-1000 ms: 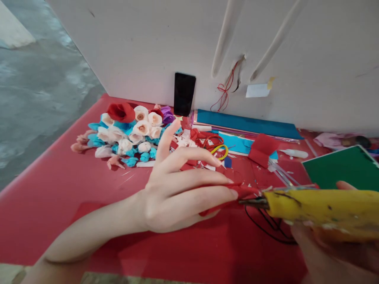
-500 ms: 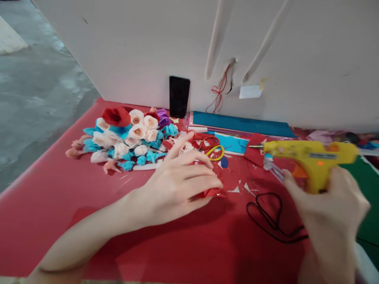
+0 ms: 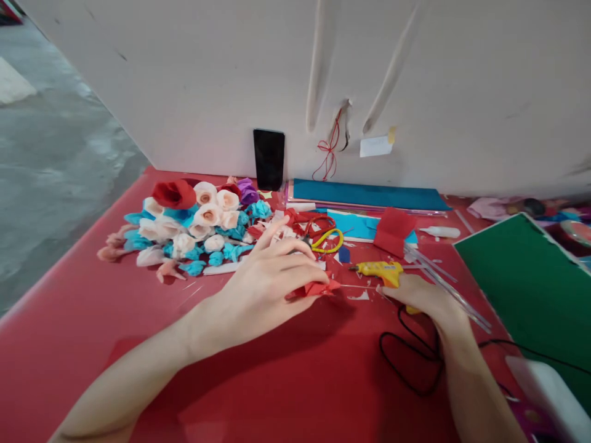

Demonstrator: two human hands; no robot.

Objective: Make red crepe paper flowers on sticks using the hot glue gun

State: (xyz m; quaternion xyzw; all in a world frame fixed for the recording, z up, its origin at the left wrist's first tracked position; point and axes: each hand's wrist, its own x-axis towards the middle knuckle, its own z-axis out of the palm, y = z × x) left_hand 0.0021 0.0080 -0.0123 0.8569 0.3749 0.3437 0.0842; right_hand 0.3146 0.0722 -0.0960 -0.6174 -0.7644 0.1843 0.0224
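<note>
My left hand is closed around a small folded piece of red crepe paper, whose crumpled edge pokes out past the fingertips. The index finger sticks up, away from the paper. To its right, my right hand is wrapped over the handle of a yellow glue gun, low at the tabletop with its nozzle pointing left. A thin strand stretches between the red paper and my right fingers. Beyond my left hand lie yellow-handled scissors, partly hidden by scraps.
Paper flowers in several colours are heaped at the left. A phone leans on the wall. Clear glue sticks, a black cord, red crepe, a white bottle and a green board lie at right.
My right hand has brought the glue gun down and to the left, from raised above the table to its surface. My left hand keeps hold of the red crepe paper.
</note>
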